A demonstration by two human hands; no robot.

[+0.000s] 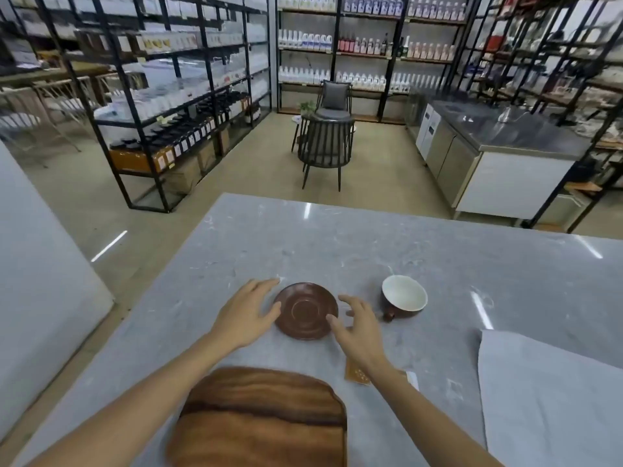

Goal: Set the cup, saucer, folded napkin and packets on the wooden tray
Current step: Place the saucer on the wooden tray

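So the brown saucer (305, 310) is sitting flat on the grey desk (371, 237), flanked by both hands with fingers spread. The left hand (247, 313) seems to be touching the rim with a fingertip or thumb, and the right hand (359, 326) is hovered right at the other edge; real contact can't be confirmed. Nothing is gripped yet.

The wooden tray (259, 419) is nearer the person and bare. The cup (404, 296) is just right of the saucer, and it looks tipped toward the camera with its handle low.

What could go wrong:
- A thin rim flat on a slick desk is hard to get under, so the saucer could be pushed around instead of lifted.
- The cup could be knocked by the right hand if it swings wide.
- The packets (357, 375) are half hidden under the right wrist and could be dragged.

The grey napkin (546, 392) is well off to the right, probably safe.
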